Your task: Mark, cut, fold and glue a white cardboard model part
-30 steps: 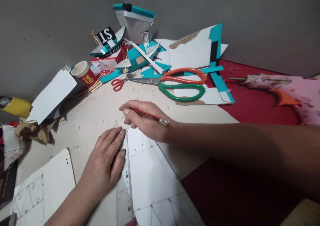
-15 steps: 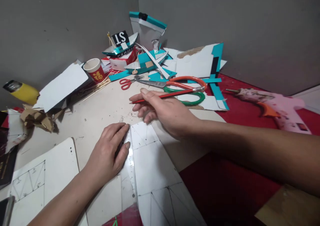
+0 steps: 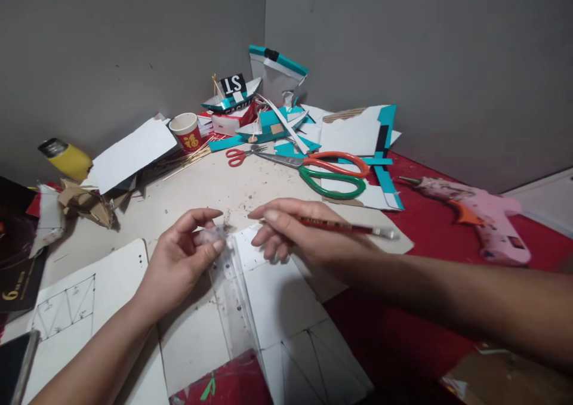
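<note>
My left hand [image 3: 181, 259] pinches the far end of a clear plastic ruler [image 3: 233, 300] and tilts it up off a white card sheet [image 3: 280, 300] marked with pencil lines. My right hand [image 3: 293, 232] holds a red pencil [image 3: 347, 228] between thumb and fingers, its tip pointing left, its capped end pointing right. The right fingertips hover just over the far corner of the white sheet, close to the ruler's end.
Big orange-and-green scissors [image 3: 331, 169] and small red scissors [image 3: 237, 154] lie beyond the hands. A paper cup [image 3: 188, 132], skewers, teal-and-white card scraps and a paper boat fill the corner. A pink glue gun [image 3: 481, 217] lies right; another drawn sheet [image 3: 71, 315] lies left.
My left hand went from lying flat on the ruler to pinching and lifting its end. My right hand drew back toward me with the pencil. The view shifted up.
</note>
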Available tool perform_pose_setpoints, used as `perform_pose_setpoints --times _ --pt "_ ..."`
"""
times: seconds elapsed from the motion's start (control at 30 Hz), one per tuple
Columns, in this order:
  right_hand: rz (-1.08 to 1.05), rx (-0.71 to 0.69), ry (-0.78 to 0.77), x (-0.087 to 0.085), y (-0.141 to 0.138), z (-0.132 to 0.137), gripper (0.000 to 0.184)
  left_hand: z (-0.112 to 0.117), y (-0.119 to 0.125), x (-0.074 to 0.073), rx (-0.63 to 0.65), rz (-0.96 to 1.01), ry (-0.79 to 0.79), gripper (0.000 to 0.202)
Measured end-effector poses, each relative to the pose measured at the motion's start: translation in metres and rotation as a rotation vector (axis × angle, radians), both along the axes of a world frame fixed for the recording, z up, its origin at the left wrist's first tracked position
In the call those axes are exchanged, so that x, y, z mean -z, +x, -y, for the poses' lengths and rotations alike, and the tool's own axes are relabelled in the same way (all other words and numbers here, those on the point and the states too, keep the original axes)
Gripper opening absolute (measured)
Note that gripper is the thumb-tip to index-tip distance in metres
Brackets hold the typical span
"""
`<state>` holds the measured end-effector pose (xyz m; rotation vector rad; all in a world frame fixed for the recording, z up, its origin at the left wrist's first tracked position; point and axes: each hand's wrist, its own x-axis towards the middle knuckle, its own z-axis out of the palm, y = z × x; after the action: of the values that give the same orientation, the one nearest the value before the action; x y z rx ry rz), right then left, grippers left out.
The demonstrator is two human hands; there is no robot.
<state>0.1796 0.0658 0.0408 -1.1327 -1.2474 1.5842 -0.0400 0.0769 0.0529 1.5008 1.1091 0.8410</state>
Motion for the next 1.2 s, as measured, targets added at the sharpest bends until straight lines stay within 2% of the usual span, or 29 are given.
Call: perform_pose_setpoints --times 0.13,0.23,0.37,0.43,0.5,0.6,0.67,0.73,0.8,0.83,0.93,1.0,1.07,1.13,1.2 --pt "-0.053 -0.169 0.012 -0.002 -0.014 0.010 0.022 0.002 0.003 -0.005 -0.043 0.152 -0.061 0.032" --pt "-0.068 -0.220 -0.086 -0.011 -0.026 0.013 0.016 0.006 0.007 -0.007 -0.075 0.074 -0.022 0.027" --pt "0.024 -0.110 -0.063 -0.018 -0.025 0.004 0.008 0.018 0.010 -0.011 -0.181 -0.212 0.212 0.028" --pt "0.074 -0.032 -0.006 -0.021 -0.022 -0.003 0.010 0.026 0.011 -0.011 -0.117 -0.309 0.274 0.037" --pt "0.081 0.001 0.029 -0.024 -0.020 -0.007 0.012 0.034 0.012 -0.007 -0.016 -0.381 0.311 0.056" --pt "0.057 -0.008 0.037 -0.029 -0.024 -0.008 0.011 0.041 0.014 -0.003 -0.033 -0.433 0.370 0.074" --pt "0.024 -0.052 0.067 -0.031 -0.027 -0.006 0.008 0.040 0.016 -0.004 -0.076 -0.376 0.289 0.067" --pt "0.006 -0.054 0.101 -0.033 -0.027 -0.006 0.006 0.036 0.017 -0.008 -0.096 -0.237 0.081 0.052" --pt "0.011 0.019 0.148 -0.032 -0.022 -0.009 0.007 0.029 0.016 -0.011 -0.111 -0.126 -0.108 0.036" --pt "0.020 0.066 0.182 -0.029 -0.019 -0.011 0.007 0.026 0.014 -0.012 -0.124 -0.121 -0.144 0.031" --pt "0.032 0.151 0.252 -0.013 -0.007 -0.019 0.012 0.019 0.009 -0.009 -0.185 -0.246 -0.095 0.037" --pt "0.038 0.165 0.208 0.001 -0.003 -0.022 0.014 0.016 0.007 -0.006 -0.206 -0.295 -0.104 0.041" --pt "0.036 0.163 0.157 0.014 -0.001 -0.024 0.014 0.015 0.008 -0.003 -0.190 -0.272 -0.171 0.033" --pt "0.031 0.149 0.140 0.020 -0.002 -0.025 0.013 0.013 0.012 -0.001 -0.168 -0.238 -0.226 0.027" --pt "0.040 0.142 0.128 0.021 -0.004 -0.025 0.011 0.013 0.016 0.001 -0.169 -0.234 -0.243 0.035"
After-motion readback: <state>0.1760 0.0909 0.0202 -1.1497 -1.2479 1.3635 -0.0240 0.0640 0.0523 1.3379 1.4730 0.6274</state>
